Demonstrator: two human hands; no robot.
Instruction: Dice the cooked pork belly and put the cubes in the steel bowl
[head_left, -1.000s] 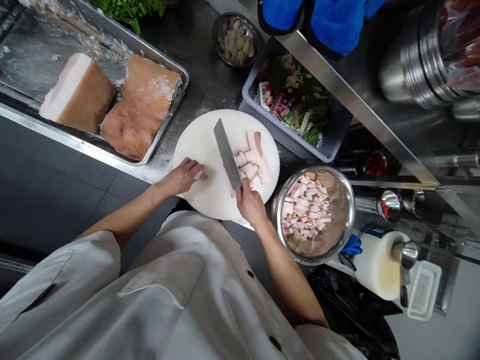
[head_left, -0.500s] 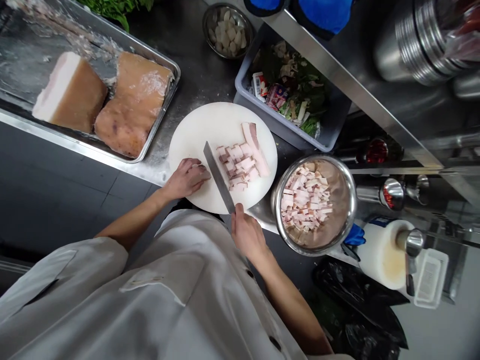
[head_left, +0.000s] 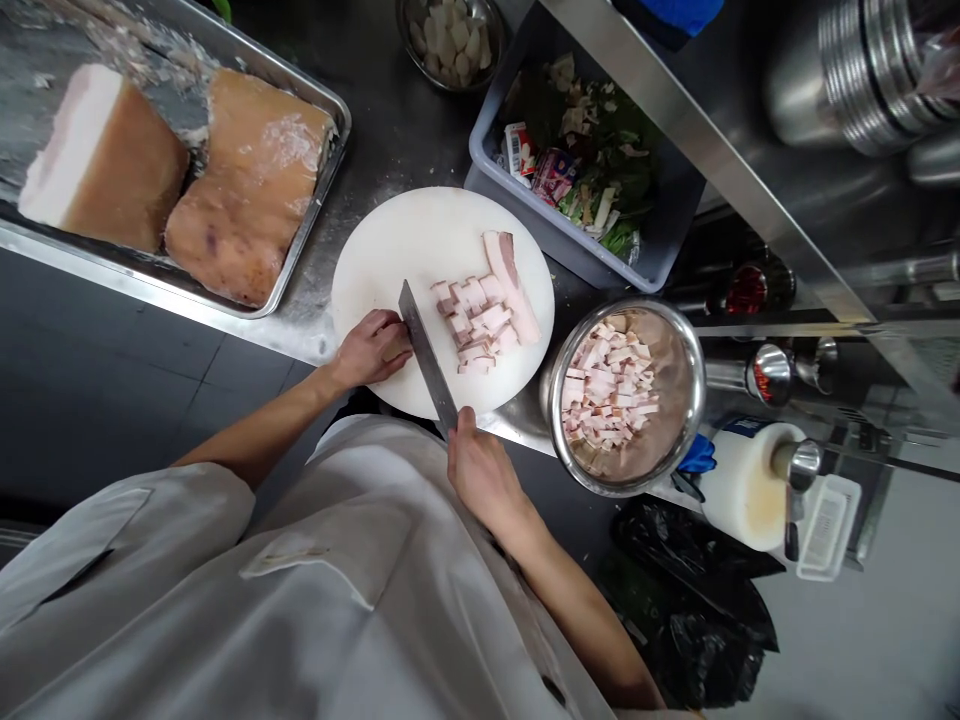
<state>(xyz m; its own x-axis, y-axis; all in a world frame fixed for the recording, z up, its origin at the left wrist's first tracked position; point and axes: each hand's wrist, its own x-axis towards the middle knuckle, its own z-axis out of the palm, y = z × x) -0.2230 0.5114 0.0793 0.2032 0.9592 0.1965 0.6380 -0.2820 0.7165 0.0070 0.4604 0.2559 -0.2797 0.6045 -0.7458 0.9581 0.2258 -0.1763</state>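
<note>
My right hand [head_left: 486,468] grips the handle of a cleaver [head_left: 429,355], its blade slanting across the round white cutting board [head_left: 375,240]. On the left side of the board, my left hand [head_left: 373,348] has its fingers bent and drawn together close to the blade. Whatever may lie under those fingers is hidden. Right of the blade is a cluster of cut pork belly pieces [head_left: 480,315], some partly separated. Along their right side lies a longer pork belly strip [head_left: 514,285]. A steel bowl [head_left: 681,430] of pork cubes [head_left: 607,385] stands just right of the board.
A metal tray [head_left: 304,225] at upper left carries two large skin-on pork slabs [head_left: 240,190]. Behind the board sit a grey bin [head_left: 480,150] of vegetable scraps and a small bowl of peeled garlic [head_left: 450,45]. A steel shelf edge [head_left: 720,150] overhangs the right side.
The cleaver has shifted slightly left, away from the cut pieces and nearer my left hand. The view has moved a little. The pork pieces keep their arrangement.
</note>
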